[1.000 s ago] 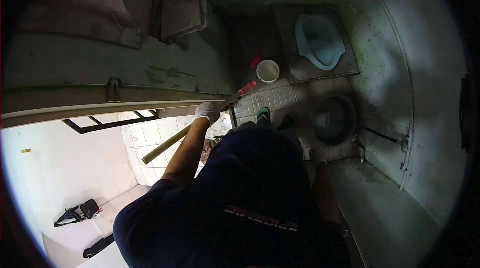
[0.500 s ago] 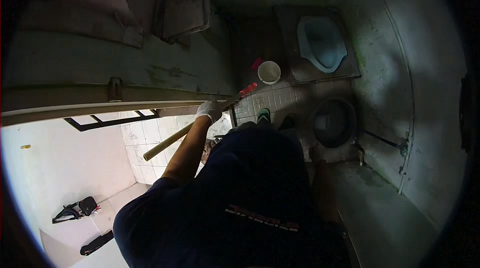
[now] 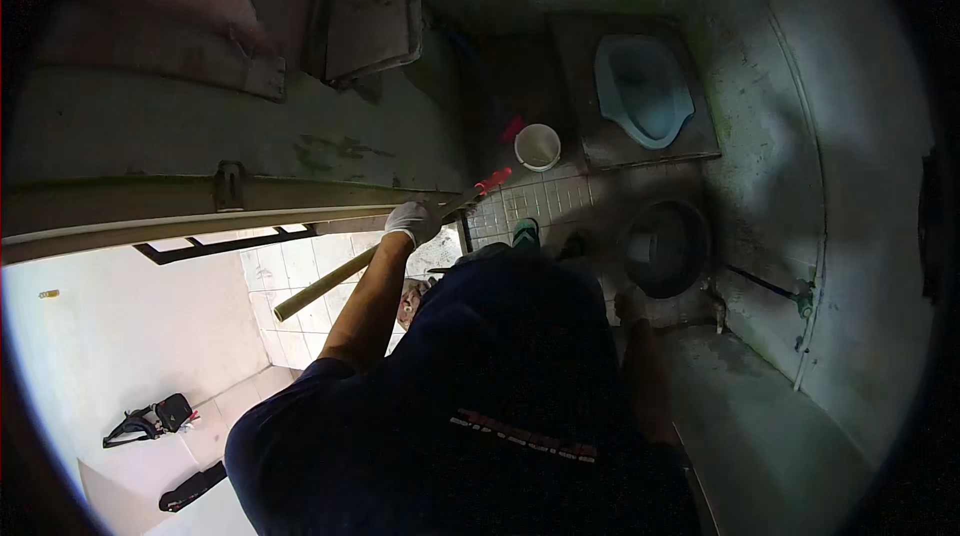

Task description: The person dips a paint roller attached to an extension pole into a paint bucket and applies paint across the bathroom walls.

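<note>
My left hand (image 3: 413, 223), in a white glove, is closed round a long yellowish-brown pole (image 3: 325, 293). The pole slants across the doorway, and its far end carries a red piece (image 3: 494, 181) whose exact kind I cannot make out. Just beyond that end stands a white bucket (image 3: 538, 147) on the tiles, with a small red thing (image 3: 513, 128) beside it. In deep shadow on the right, my right hand (image 3: 628, 310) hangs low by a dark round tub (image 3: 667, 248); its fingers do not show clearly.
A pale blue squat toilet (image 3: 646, 91) is set in a raised slab at the back right. A tap (image 3: 804, 298) with a pipe sticks out of the right wall. Left of me are an open doorway with light floor tiles and a black bag (image 3: 152, 420).
My left hand and the pole have shifted slightly left, toward the doorway. The bucket, tub and toilet stay where they were.
</note>
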A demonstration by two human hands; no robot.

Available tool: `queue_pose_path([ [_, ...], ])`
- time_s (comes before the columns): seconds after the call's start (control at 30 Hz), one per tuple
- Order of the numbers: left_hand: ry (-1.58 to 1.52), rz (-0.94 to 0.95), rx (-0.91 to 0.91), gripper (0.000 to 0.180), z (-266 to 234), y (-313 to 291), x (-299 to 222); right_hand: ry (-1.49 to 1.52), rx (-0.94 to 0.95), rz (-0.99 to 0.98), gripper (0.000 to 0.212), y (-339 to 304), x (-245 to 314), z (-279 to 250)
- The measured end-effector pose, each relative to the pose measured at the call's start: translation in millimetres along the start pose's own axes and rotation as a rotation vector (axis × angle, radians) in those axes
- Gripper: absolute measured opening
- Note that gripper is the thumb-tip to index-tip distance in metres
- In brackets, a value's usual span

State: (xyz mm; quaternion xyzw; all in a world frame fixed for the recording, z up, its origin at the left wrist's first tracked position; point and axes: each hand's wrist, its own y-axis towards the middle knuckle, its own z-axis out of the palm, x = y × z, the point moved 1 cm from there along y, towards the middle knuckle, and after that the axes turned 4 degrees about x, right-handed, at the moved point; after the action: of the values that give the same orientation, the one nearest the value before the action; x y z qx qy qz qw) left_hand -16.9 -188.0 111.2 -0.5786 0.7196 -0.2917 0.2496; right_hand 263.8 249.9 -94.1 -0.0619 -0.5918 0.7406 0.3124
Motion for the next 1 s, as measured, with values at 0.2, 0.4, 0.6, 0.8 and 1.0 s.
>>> queue_pose_path([
  [0.2,-0.06,-0.03,-0.014,0.038,-28,-19,-14,0.013,-0.153,-0.166,0.009,-18,3,18],
  [0.4,-0.1,-0.103,0.028,0.038,-16,-6,-3,0.011,-0.216,-0.052,0.008,-36,19,39],
  [0.6,-0.057,-0.031,-0.034,0.035,-24,-13,-2,-0.07,-0.236,0.025,0.011,-24,17,31],
  [0.8,-0.087,-0.045,-0.023,0.033,-21,-14,-10,-1.764,-0.281,-0.579,0.013,-4,0,14],
  [1.0,-0.11,0.039,-0.061,0.036,-9,-13,3,-1.906,-0.331,-0.572,0.013,21,-21,-5],
])
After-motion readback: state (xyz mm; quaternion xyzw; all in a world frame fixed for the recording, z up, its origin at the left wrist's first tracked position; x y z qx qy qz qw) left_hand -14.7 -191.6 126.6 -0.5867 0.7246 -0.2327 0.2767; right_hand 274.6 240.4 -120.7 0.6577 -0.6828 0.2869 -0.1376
